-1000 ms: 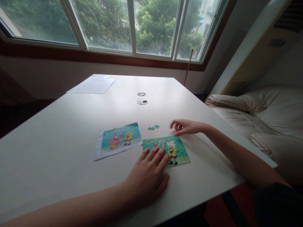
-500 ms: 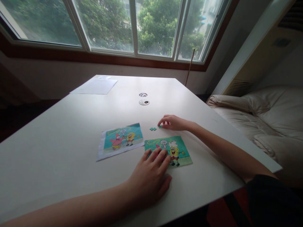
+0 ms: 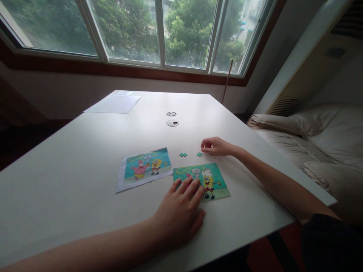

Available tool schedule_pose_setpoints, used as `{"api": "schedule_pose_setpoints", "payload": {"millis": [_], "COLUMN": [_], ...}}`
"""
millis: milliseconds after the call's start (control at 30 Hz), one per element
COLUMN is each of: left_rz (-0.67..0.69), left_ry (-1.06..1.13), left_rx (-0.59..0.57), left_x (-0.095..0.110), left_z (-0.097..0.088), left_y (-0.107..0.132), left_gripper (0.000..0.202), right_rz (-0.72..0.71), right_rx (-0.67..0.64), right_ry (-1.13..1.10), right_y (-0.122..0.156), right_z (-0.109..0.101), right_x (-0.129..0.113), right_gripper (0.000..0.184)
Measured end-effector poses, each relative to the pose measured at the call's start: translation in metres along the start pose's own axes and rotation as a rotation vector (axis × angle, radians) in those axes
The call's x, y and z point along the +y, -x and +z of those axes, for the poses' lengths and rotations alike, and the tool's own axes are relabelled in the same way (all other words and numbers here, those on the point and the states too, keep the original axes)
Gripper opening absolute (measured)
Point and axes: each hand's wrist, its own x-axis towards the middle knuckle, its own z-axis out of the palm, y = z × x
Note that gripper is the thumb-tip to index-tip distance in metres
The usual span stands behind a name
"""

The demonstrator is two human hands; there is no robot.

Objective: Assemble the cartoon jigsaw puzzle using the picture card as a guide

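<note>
A nearly assembled jigsaw puzzle (image 3: 224, 187) with cartoon figures lies flat in front of me, with a white gap near its upper middle. My left hand (image 3: 181, 211) rests on its lower left part, fingers spread and hiding some of the picture. Beyond the puzzle lie two loose spots of green: a joined-looking green puzzle piece (image 3: 183, 155) and a star-shaped green puzzle piece (image 3: 199, 154). Just right of the star-shaped piece is my right hand (image 3: 217, 146), fingers loosely curved with a space between thumb and fingers, its tips beside the piece.
Left of the puzzle lies a printed reference picture (image 3: 147, 166) of the same scene. Two round discs (image 3: 172, 123) are set on the white table (image 3: 85, 162) farther back. A white sheet (image 3: 116, 104) is at the far left, a cushioned sofa (image 3: 286, 132) at right.
My right hand has moved right, and the star-shaped puzzle piece has shifted right with it. That piece is now fully uncovered. My left hand stays on the puzzle.
</note>
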Motion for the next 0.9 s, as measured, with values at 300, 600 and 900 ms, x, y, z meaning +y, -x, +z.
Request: {"api": "schedule_pose_setpoints", "payload": {"millis": [300,600,900], "left_rz": [0.003,0.004,0.006], "left_ry": [0.003,-0.002,0.006], "left_rx": [0.007,0.004,0.023], "left_x": [0.000,0.000,0.000], "left_z": [0.000,0.000,0.001], "left_y": [0.000,0.000,-0.001], "left_gripper": [0.047,0.047,0.047], "right_rz": [-0.025,0.015,-0.022], "right_rx": [-0.139,-0.156,-0.145], "right_ry": [-0.114,-0.228,-0.428], "right_y": [0.001,0.007,0.035], "right_z": [-0.001,-0.004,0.005], "right_x": [0.000,-0.003,-0.024], "right_gripper": [0.027,0.020,0.028]}}
